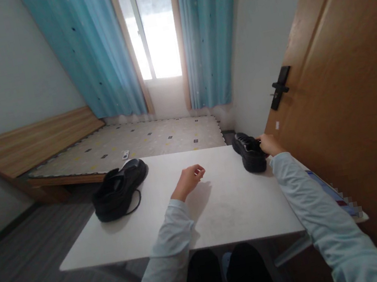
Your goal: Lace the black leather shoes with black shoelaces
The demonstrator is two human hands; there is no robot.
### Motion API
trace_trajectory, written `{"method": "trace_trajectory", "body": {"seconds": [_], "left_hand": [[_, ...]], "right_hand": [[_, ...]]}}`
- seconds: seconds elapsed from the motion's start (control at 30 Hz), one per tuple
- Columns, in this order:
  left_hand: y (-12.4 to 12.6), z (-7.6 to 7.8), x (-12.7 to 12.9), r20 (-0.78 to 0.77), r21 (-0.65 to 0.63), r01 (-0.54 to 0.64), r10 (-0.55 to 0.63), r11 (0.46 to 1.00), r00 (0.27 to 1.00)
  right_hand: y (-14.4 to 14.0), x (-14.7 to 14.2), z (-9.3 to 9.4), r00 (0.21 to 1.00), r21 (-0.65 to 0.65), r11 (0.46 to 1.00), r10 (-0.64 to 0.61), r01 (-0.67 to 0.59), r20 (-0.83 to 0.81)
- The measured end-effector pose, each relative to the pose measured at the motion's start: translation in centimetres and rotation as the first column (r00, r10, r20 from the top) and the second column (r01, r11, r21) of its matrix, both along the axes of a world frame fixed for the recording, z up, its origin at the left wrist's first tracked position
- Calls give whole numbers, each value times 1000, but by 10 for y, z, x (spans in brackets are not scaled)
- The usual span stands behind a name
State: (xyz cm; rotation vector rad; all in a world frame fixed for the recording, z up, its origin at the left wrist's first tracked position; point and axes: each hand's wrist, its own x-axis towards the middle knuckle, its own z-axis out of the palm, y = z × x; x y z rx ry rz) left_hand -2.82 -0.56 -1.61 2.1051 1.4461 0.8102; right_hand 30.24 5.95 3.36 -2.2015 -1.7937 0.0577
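A black shoe [250, 153] is at the far right of the white table [221, 203]. My right hand [271, 144] is closed on the right side of its opening, with the fingertips partly hidden by the shoe. My left hand [190, 179] hovers over the middle of the table, its fingers loosely curled and a little apart, with nothing visible in them. Another black shoe [117, 192] rests on the table's left side, its toe pointing away and to the right. A loose black lace [137, 203] trails from it onto the tabletop.
Behind the table stands a low bed [158, 136] with a patterned mattress and a small white object [126, 155] on it. A wooden door [339, 85] with a black handle borders the right side. A flat blue-and-white item [332, 191] lies along the table's right edge.
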Motion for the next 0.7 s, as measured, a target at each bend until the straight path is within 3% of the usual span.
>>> {"method": "trace_trajectory", "body": {"seconds": [0.27, 0.47, 0.6, 0.7], "left_hand": [[-3, 4, 0, -32, -28, -15, 14, 999, 999], [-5, 6, 3, -60, -27, -10, 9, 1000, 998], [-5, 7, 4, -79, 2, -12, 12, 1000, 997], [-5, 8, 4, -110, 52, -35, 41, 998, 993]], "right_hand": [[4, 5, 9, 995, -22, 996, -84, 82, -49], [-29, -41, 42, 990, 137, 988, -89, 75, 105], [-61, -85, 49, 983, 287, 943, 141, -170, 119], [-86, -115, 32, 912, 272, 871, 403, -409, 80]]}}
